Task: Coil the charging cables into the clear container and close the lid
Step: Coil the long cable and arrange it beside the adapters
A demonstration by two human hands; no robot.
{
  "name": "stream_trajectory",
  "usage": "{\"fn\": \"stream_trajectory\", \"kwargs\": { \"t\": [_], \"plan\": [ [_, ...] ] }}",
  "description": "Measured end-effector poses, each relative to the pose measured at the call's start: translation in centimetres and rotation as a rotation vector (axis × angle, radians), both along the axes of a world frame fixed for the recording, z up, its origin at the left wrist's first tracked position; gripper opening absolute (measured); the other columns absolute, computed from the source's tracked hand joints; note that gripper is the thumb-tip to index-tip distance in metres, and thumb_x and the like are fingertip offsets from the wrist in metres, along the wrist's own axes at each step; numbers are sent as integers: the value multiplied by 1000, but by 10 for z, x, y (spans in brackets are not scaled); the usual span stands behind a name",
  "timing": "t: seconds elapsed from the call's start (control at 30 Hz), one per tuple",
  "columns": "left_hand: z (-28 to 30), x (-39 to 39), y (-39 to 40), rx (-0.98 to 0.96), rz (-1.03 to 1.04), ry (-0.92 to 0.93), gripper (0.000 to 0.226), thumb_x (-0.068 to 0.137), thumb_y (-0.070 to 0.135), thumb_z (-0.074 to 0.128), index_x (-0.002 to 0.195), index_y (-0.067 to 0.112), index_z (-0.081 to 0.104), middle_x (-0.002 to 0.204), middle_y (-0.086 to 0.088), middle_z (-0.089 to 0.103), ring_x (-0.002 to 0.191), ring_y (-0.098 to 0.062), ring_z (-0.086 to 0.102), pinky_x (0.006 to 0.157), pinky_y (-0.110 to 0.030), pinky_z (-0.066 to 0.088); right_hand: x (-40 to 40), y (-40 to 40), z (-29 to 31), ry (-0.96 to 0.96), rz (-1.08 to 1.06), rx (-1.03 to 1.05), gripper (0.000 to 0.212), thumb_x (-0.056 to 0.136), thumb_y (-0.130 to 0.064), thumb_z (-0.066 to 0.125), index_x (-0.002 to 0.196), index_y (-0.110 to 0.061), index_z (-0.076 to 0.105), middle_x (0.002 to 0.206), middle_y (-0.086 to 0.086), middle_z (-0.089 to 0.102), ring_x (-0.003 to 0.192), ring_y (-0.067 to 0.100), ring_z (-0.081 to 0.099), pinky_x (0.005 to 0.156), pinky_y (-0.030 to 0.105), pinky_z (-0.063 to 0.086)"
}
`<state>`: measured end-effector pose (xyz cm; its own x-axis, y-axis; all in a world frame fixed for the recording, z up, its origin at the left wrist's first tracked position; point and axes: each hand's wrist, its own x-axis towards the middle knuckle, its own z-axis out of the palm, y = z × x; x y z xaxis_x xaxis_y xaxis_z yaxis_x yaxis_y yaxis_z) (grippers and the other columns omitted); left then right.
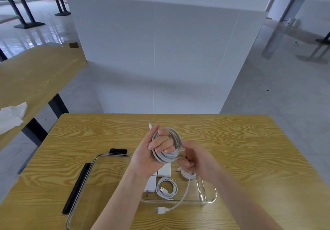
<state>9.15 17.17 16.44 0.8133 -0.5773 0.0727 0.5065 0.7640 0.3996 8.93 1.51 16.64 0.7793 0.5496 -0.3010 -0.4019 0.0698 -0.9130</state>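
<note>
My left hand [151, 154] grips the coiled white cable [167, 145], fingers curled through its loops; my right hand [195, 160], blurred, pinches its trailing strand above the clear container [208, 192].

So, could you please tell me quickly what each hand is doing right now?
Left hand: grips the coiled white cable, loops wound round its fingers.
Right hand: blurred, fingers curled on the cable's loose tail.

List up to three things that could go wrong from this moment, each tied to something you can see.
1. The loose tail hanging from the coil in the left hand ends in a plug outside the clear container; it may snag the rim.
2. The right hand is blurred mid-wind; the loops could slip.
3. The container already holds a coiled cable and adapters, so space looks tight.
</note>
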Motion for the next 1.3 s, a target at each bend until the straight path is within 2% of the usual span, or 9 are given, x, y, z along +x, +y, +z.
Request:
{"fn": "stream_trajectory", "kwargs": {
  "t": [0.3,0.43,0.57,0.73,0.83,0.97,1.07,1.17,1.3],
  "plan": [
    [-15,4,2,126,-158,-28,39,97,32,38,82,7,63,43,5,35,59,-12,59,75,-24,49,10,-8,23,-112,169,-314,19,91,-41,54,90,-24,64,52,-2,43,37,6,33,44,25,12],
    [-17,4,9,268,-126,81,29,74,32,74,63,8,62,28,5,34,54,-12,57,70,-25,54,2,2,21,-143,78,-481,29,93,-42,50,97,-17,65,50,-6,45,39,3,40,40,12,28],
    [-13,1,6,482,19,262,44,87,38,53,59,4,55,35,-1,43,53,-18,57,66,-30,55,-2,7,13,-338,47,-658,32,98,-37,39,78,-16,52,54,-5,41,42,5,37,45,17,34],
    [-15,-2,-5,878,291,190,41,94,33,46,65,7,57,54,-4,56,66,-22,53,79,-35,44,2,9,-5,-639,38,-987,36,101,-31,28,68,-20,36,60,-1,44,52,14,38,48,22,29],
    [-19,-9,-12,1052,330,38,25,93,30,49,87,7,60,78,-2,62,79,-17,58,85,-33,45,4,10,-5,-646,21,-996,35,101,-29,27,72,-16,42,61,-1,45,53,13,38,50,25,28],
    [-26,-15,-8,1532,373,-337,37,95,38,39,69,12,42,61,1,42,53,-11,36,49,-18,30,3,9,-8,-630,9,-968,36,100,-30,30,67,-20,38,60,-2,44,53,14,40,52,26,31],
    [-23,-13,-4,1605,444,-414,40,96,34,37,63,15,29,55,1,29,47,-11,23,42,-19,24,2,5,-6,-375,-10,-713,32,96,-34,43,69,-19,45,55,-4,43,48,12,42,48,20,32],
    [-22,-9,6,1639,478,-423,37,97,34,35,66,14,37,54,-1,42,39,-7,40,46,-25,32,6,-16,-1,-195,87,-553,30,92,-38,51,82,-13,65,55,-3,47,50,12,39,55,25,31],
    [-20,-5,17,1691,489,-406,36,98,33,32,71,12,42,54,-3,49,39,-7,44,45,-24,37,14,-37,-3,-296,182,-744,14,83,-29,67,81,-16,71,75,0,62,70,13,54,69,21,38]
  ]
}}
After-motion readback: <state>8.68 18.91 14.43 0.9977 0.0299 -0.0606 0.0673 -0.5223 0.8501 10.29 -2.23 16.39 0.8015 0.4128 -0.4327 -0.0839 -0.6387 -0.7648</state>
